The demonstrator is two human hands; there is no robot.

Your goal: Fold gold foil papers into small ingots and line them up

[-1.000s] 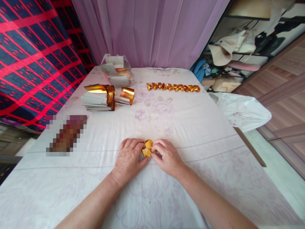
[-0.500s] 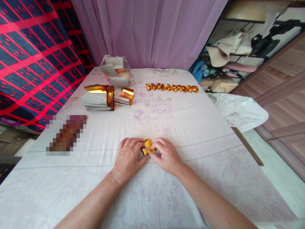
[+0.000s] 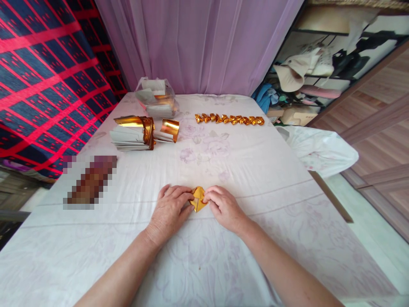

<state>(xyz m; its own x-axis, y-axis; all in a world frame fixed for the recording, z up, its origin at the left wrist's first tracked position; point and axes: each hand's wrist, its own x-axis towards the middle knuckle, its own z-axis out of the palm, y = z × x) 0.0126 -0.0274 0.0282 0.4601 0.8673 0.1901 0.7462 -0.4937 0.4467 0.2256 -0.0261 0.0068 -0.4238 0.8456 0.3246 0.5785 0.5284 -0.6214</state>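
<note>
A small piece of folded gold foil paper [image 3: 198, 199] lies on the table between my hands, its outline now a diamond with a crease down the lower half. My left hand [image 3: 171, 207] grips its left edge between thumb and fingers. On the opposite side, the bent fingers and thumb of my right hand [image 3: 222, 207] pinch the right edge. Farther back, a row of folded gold foil pieces [image 3: 229, 119] runs across the table. At the back left, a stack of foil paper sheets [image 3: 131, 134] stands beside a smaller curled stack [image 3: 169, 129].
Behind the stacks sits a clear plastic bag [image 3: 156, 98] with more sheets. A pixelated dark patch [image 3: 92, 179] covers something at the left. The table wears a white floral cloth [image 3: 204, 162]. A white plastic bag [image 3: 326, 149] and a shelf [image 3: 303, 76] stand at the right.
The lower part of the foil paper has come together into a pointed tip. My right thumb has drawn back from the lower middle to the right edge; the left thumb has moved slightly left.
</note>
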